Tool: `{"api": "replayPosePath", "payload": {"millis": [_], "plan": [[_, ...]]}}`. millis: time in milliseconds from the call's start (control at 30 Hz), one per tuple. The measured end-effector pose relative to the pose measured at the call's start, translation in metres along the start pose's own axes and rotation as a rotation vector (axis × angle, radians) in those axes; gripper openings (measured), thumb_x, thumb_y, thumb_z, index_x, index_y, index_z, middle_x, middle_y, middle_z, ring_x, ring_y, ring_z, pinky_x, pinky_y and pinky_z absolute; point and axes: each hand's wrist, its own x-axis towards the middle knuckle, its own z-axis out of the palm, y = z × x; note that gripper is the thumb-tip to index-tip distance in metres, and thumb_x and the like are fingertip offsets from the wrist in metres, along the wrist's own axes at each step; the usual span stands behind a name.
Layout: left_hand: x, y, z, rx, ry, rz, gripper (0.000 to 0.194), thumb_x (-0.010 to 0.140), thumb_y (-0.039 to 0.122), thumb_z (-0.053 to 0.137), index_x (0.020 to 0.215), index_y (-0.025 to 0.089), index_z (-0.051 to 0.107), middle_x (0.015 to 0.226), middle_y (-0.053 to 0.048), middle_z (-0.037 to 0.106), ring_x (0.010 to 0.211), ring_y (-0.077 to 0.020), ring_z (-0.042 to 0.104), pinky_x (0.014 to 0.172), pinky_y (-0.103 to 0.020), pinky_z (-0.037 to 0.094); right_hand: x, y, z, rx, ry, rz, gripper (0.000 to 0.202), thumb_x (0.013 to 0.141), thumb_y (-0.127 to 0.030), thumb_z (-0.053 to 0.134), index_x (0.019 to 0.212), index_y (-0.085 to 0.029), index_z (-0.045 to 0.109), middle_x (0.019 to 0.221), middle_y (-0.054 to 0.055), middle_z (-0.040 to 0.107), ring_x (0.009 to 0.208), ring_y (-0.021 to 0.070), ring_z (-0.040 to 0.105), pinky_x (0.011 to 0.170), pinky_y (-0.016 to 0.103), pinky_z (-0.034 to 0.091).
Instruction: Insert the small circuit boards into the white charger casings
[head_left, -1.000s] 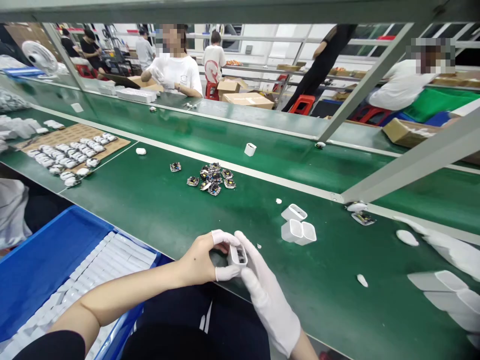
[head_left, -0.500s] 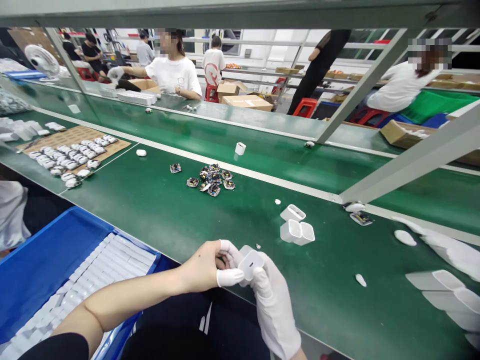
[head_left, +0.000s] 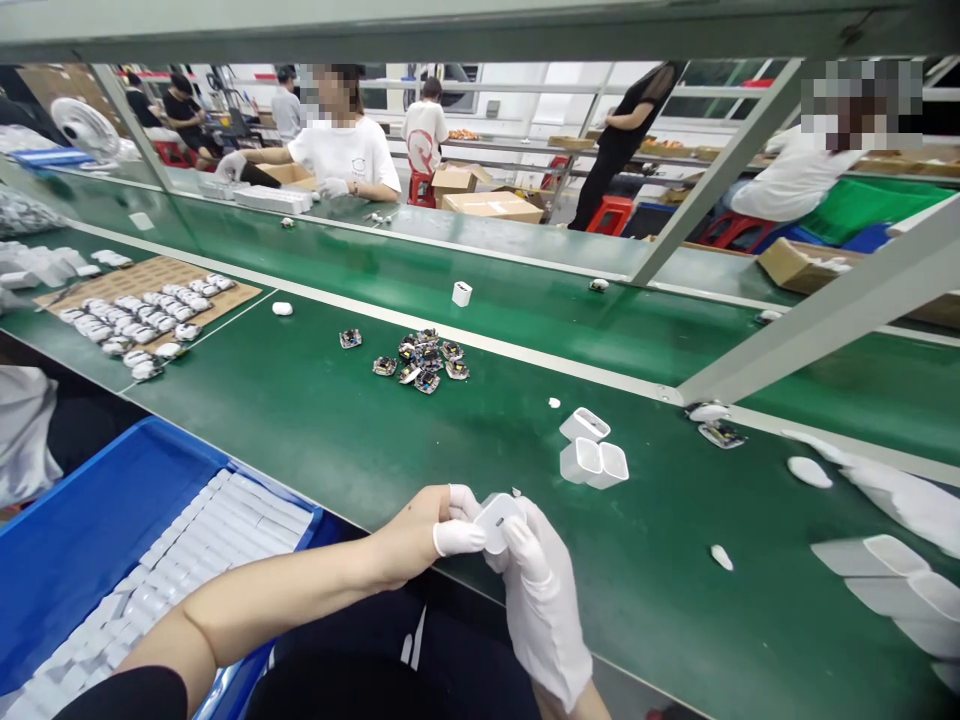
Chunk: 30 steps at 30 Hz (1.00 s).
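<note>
Fingers of both hands close round one small white casing (head_left: 492,522) at the lower centre of the frame, its slotted end face turned toward the camera. White covers sheathe the fingertips of the left hand (head_left: 424,530), which pinches the casing's left side; the right hand (head_left: 546,605), in a white glove, holds its right side, thumb near the slot. At lower left, a blue tray (head_left: 67,525) carries rows of white pieces (head_left: 202,540). Right of centre on the green bench (head_left: 300,430) stand three white shells (head_left: 583,461), two of them touching. Small circuit boards (head_left: 426,354) lie clustered near the middle of the frame, and white-topped parts (head_left: 139,315) line a brown sheet (head_left: 112,277) at left. Farther off, another white casing (head_left: 461,294) stands alone above centre. At upper left sits a co-worker (head_left: 358,155) in a white T-shirt.
</note>
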Motion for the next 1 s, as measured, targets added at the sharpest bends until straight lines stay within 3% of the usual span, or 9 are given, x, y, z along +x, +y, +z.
{"api": "replayPosePath", "payload": {"millis": [100, 267, 367, 467, 533, 633, 700, 867, 1000], "plan": [[-0.001, 0.001, 0.001, 0.021, 0.004, 0.001, 0.046, 0.057, 0.052, 0.080, 0.066, 0.015, 0.054, 0.051, 0.006, 0.049, 0.048, -0.0061, 0.036, 0.052, -0.021, 0.025, -0.001, -0.001, -0.001, -0.030, -0.044, 0.048, 0.047, 0.086, -0.061, 0.057, 0.065, -0.021, 0.046, 0.060, -0.004, 0.038, 0.059, 0.0130, 0.031, 0.060, 0.029, 0.027], [0.000, -0.004, 0.000, 0.055, -0.062, 0.064, 0.045, 0.070, 0.055, 0.073, 0.070, 0.016, 0.052, 0.064, -0.002, 0.063, 0.057, -0.0132, 0.055, 0.060, -0.026, 0.041, -0.003, 0.000, 0.001, 0.132, -0.089, 0.159, 0.046, 0.089, -0.061, 0.051, 0.065, -0.022, 0.045, 0.061, -0.004, 0.037, 0.060, 0.0140, 0.030, 0.059, 0.029, 0.029], [-0.001, -0.006, -0.008, 0.265, -0.034, 0.128, 0.039, 0.073, 0.049, 0.073, 0.071, 0.015, 0.053, 0.062, 0.001, 0.056, 0.056, -0.0118, 0.051, 0.059, -0.025, 0.040, -0.004, 0.000, 0.001, 0.233, -0.115, 0.212, 0.042, 0.089, -0.058, 0.052, 0.067, -0.022, 0.050, 0.063, -0.003, 0.039, 0.061, 0.0139, 0.032, 0.059, 0.028, 0.031], [-0.005, -0.002, -0.022, 0.583, 0.071, 0.325, 0.029, 0.071, 0.039, 0.073, 0.082, 0.015, 0.061, 0.070, 0.001, 0.055, 0.061, -0.0117, 0.048, 0.057, -0.024, 0.039, -0.005, -0.003, 0.000, 0.263, -0.126, 0.202, 0.040, 0.089, -0.057, 0.052, 0.071, -0.021, 0.054, 0.068, -0.002, 0.043, 0.061, 0.0131, 0.031, 0.057, 0.027, 0.031], [-0.007, 0.001, -0.030, 0.736, 0.078, 0.527, 0.030, 0.077, 0.028, 0.066, 0.105, 0.017, 0.062, 0.093, -0.006, 0.063, 0.078, -0.0165, 0.056, 0.069, -0.028, 0.047, -0.006, -0.006, 0.001, 0.280, -0.123, 0.201, 0.041, 0.088, -0.058, 0.053, 0.071, -0.021, 0.056, 0.069, -0.001, 0.045, 0.060, 0.0129, 0.031, 0.056, 0.027, 0.031], [-0.006, 0.005, -0.036, 0.878, -0.084, 0.816, 0.061, 0.082, 0.012, 0.055, 0.141, 0.023, 0.043, 0.137, -0.015, 0.053, 0.120, -0.0263, 0.055, 0.099, -0.041, 0.046, -0.008, -0.011, 0.003, 0.308, -0.184, 0.238, 0.047, 0.087, -0.062, 0.050, 0.064, -0.021, 0.053, 0.062, -0.001, 0.041, 0.057, 0.0133, 0.030, 0.054, 0.028, 0.030], [-0.004, 0.006, -0.036, 0.888, -0.207, 0.957, 0.073, 0.083, 0.012, 0.058, 0.149, 0.025, 0.031, 0.146, -0.017, 0.047, 0.132, -0.0297, 0.048, 0.106, -0.045, 0.041, -0.009, -0.013, 0.005, 0.319, -0.256, 0.280, 0.052, 0.087, -0.065, 0.046, 0.059, -0.021, 0.049, 0.057, -0.002, 0.035, 0.055, 0.0136, 0.027, 0.053, 0.029, 0.029], [0.001, 0.003, -0.036, 0.849, -0.280, 1.027, 0.069, 0.079, 0.019, 0.069, 0.141, 0.027, 0.042, 0.129, -0.015, 0.064, 0.116, -0.0281, 0.064, 0.097, -0.040, 0.050, -0.016, -0.013, 0.002, 0.229, -0.341, 0.258, 0.058, 0.090, -0.066, 0.041, 0.052, -0.022, 0.043, 0.053, -0.001, 0.035, 0.054, 0.0142, 0.030, 0.059, 0.032, 0.038], [-0.002, 0.000, -0.037, 0.878, -0.305, 0.942, 0.050, 0.070, 0.032, 0.079, 0.116, 0.026, 0.063, 0.111, -0.013, 0.073, 0.106, -0.0293, 0.069, 0.090, -0.039, 0.052, -0.017, -0.013, -0.003, 0.097, -0.280, 0.239, 0.051, 0.089, -0.065, 0.048, 0.065, -0.021, 0.061, 0.064, 0.003, 0.057, 0.062, 0.0191, 0.051, 0.066, 0.036, 0.048]]}}
